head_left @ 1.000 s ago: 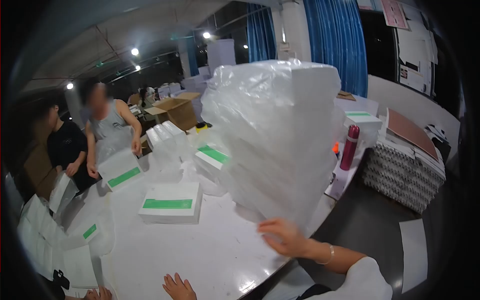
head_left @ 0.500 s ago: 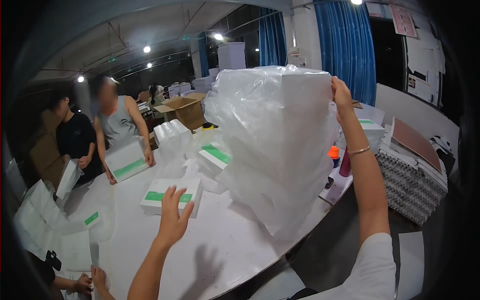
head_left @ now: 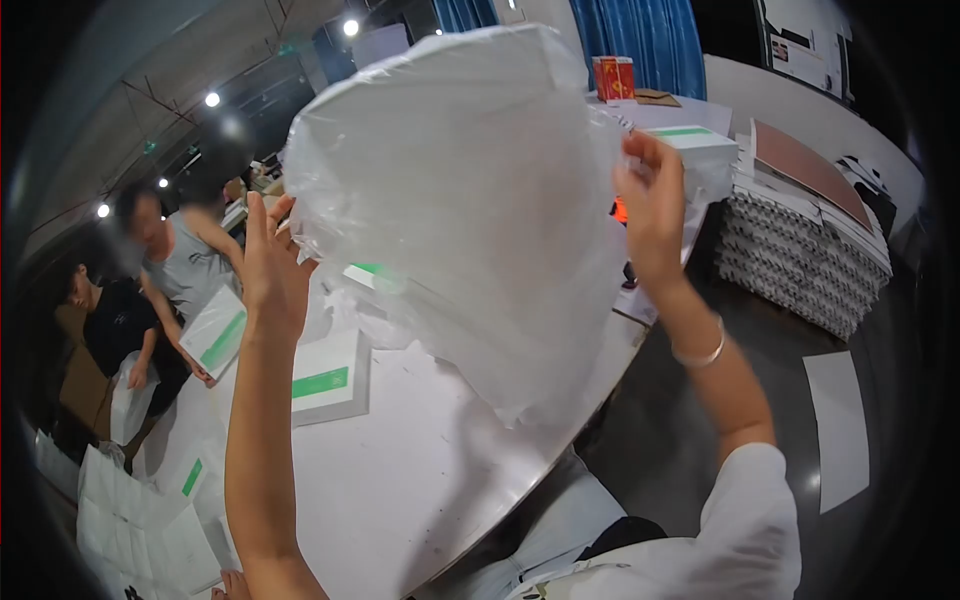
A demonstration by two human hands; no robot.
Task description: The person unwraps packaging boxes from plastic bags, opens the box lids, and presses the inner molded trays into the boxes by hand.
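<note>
A large, puffed-out translucent white plastic bag (head_left: pixel 455 220) stands up in front of me above the table, its lower tip pointing down. My left hand (head_left: pixel 275 265) is raised at its left edge with fingers spread; whether the fingertips touch the film is unclear. At the right edge, my right hand (head_left: pixel 655 210) has loosely curled fingers with a gap to the thumb, and no film shows clearly between them. Below the bag, a white box with a green band (head_left: pixel 330 380) lies on the white table (head_left: pixel 400 480), partly behind my left forearm. Another green-banded box (head_left: pixel 365 272) is mostly covered by the bag.
Across the table at left, one person (head_left: pixel 195 255) holds a green-banded box (head_left: pixel 215 335); another, in black (head_left: pixel 115 325), holds white material. White packaging (head_left: pixel 120 510) lies at lower left. A tall stack of sheets (head_left: pixel 795 255) stands right; a red box (head_left: pixel 613 78) sits behind.
My left hand has risen from over the box to the bag's left side. The bag's upper corner has come away from my right hand and moved up and left. My view has turned.
</note>
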